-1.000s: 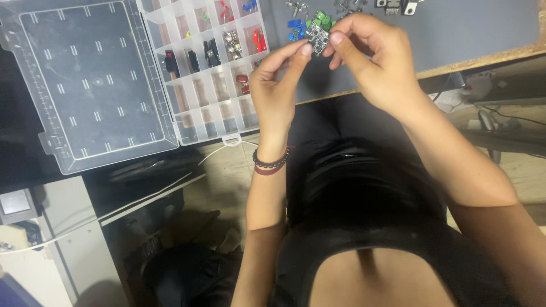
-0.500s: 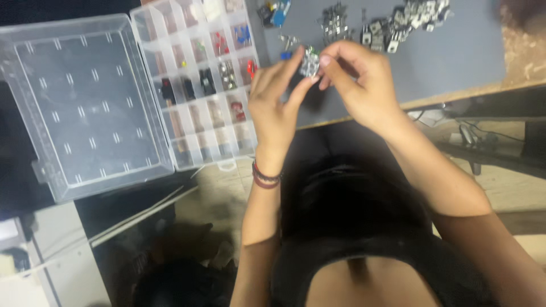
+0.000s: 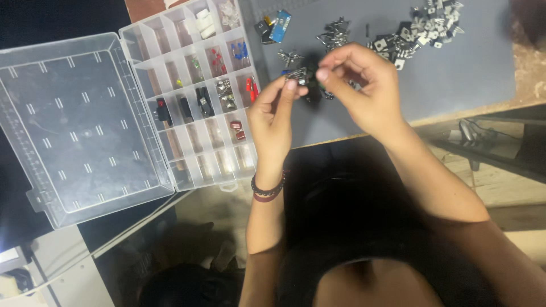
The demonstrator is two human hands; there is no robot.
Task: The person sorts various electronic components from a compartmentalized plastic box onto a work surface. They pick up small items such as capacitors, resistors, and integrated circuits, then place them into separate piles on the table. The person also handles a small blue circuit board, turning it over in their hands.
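The bench (image 3: 489,74) carries a grey mat on which everything is spread flat, so the small parts stay in sight and within reach. To the left lies a clear plastic organiser box (image 3: 193,96), its lid (image 3: 74,125) swung fully open and lying flat beside it, leaving every compartment reachable from above; red, blue, black and white pieces sit sorted by kind in separate cells. At the far edge of the mat a heap of small black and silver components (image 3: 421,31) lies loose, with a blue part (image 3: 280,25) and some smaller metal clusters (image 3: 334,35) nearer the box.

Both hands are raised above the mat's near edge, close to the body, probably to bring the piece near the eyes. The left hand (image 3: 272,116), a beaded bracelet (image 3: 267,190) at its wrist, points fingers upward, its grip closed on a small metallic component (image 3: 298,75). The right hand (image 3: 364,91) curls in from the opposite side, its fingertips pinching the same component, so the piece is held between the two hands, clear of the bench.
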